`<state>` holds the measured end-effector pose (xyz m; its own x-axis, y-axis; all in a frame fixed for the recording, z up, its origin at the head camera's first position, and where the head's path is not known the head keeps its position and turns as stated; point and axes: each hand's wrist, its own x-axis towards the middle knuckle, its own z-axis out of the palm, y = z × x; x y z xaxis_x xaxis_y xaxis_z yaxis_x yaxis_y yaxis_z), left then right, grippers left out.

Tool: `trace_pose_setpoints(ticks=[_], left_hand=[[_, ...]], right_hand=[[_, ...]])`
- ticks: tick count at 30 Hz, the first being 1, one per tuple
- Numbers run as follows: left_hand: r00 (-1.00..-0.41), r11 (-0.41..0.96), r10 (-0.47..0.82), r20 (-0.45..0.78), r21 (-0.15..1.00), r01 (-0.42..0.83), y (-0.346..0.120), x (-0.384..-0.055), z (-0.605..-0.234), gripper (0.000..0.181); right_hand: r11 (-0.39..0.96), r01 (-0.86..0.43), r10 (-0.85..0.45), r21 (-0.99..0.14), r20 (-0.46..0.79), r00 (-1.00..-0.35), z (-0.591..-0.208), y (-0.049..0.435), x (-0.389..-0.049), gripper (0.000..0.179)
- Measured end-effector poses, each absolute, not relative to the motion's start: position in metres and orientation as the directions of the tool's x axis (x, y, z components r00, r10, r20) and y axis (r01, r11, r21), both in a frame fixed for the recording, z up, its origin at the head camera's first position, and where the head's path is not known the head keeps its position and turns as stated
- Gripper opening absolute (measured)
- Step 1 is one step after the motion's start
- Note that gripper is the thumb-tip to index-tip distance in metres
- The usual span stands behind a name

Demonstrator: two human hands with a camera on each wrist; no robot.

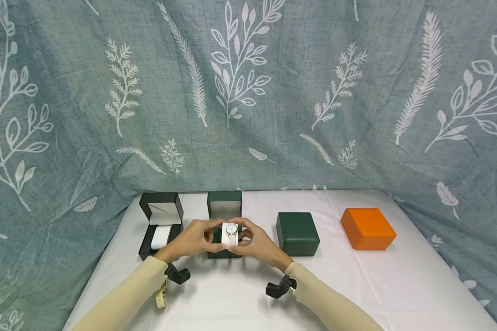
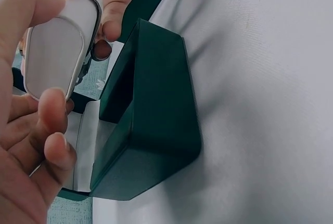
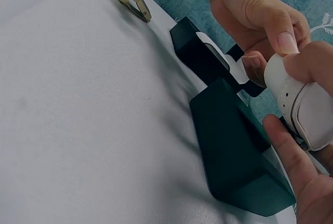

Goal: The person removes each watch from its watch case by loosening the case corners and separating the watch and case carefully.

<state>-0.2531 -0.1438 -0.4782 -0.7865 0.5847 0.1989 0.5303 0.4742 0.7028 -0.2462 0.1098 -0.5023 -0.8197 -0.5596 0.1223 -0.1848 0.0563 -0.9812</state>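
Observation:
A wristwatch (image 1: 231, 230) with a round white dial and a white strap is wrapped round a white watch cushion (image 2: 54, 57). My left hand (image 1: 193, 240) grips the cushion from the left, thumb near its lower edge and index finger at the top. On the other side my right hand (image 1: 257, 243) holds it the same way. Both thumbs meet at the bottom of the cushion. Right behind and below the hands stands an open dark green watch box (image 1: 225, 196), its lid raised; the left wrist view shows a hollow inside it.
To the left stands an open black box (image 1: 159, 198) with a white cushion (image 1: 161, 237) inside. A closed green box (image 1: 298, 232) and a closed orange box (image 1: 368, 228) are to the right. A watch with a pale strap (image 1: 160, 299) lies near the left sleeve.

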Motion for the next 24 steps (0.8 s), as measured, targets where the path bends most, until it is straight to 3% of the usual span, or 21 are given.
trace_pose_setpoints(ticks=[24], left_hand=[[-0.772, 0.461, 0.601, 0.205, 0.701, 0.545, -0.1448, -0.2557, -0.4779, 0.071]], right_hand=[[0.044, -0.202, -0.594, -0.978, 0.137, -0.793, -0.502, 0.1103, -0.2454, 0.069]])
